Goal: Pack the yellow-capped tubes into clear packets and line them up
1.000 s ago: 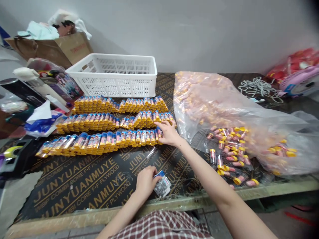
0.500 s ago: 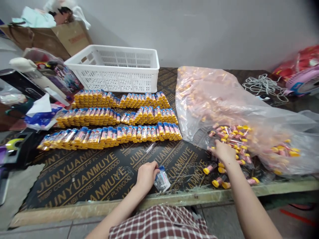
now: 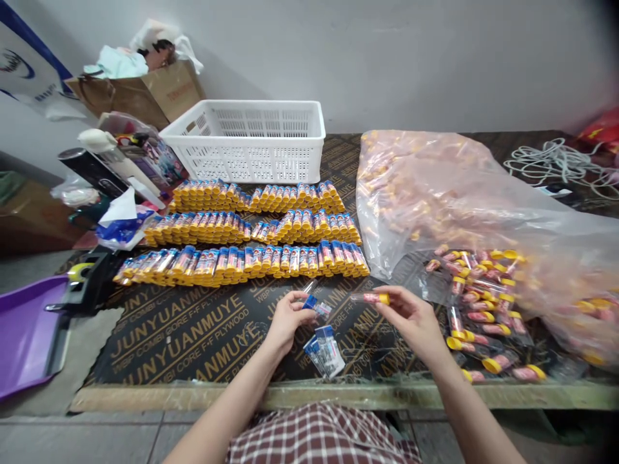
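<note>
a person's right hand [image 3: 411, 316] pinches a small clear tube [image 3: 373, 298] by its yellow cap, thumb and fingers drawn narrow at the cap end, over the dark board [image 3: 184, 348] between the loose tubes and the other hand. the tube lies nearly level, its long axis running left to right along the table edge; the cap points right, into the fingers, and the clear end points left, toward the left hand [image 3: 289, 316]. that hand holds a thin blue-edged sleeve [image 3: 316, 305] between thumb and fingertips, apart from the tube.

from where i stand, the tube looks light, stiff and smooth, likely to slip or roll; the cap seems the surer place to hold, with only a gentle squeeze. the sleeve looks flimsy, easily creased, best taken by its edge.

on the board between the hands and nearer the person, more sleeves [image 3: 329, 351] lie overlapped. beyond, sleeved tubes [image 3: 242, 261] stand stacked in three rows, yellow ends toward the person, before a white basket [image 3: 251, 158]. at right, loose tubes [image 3: 483, 316] lie spilled beside a big plastic bag [image 3: 435, 174].
</note>
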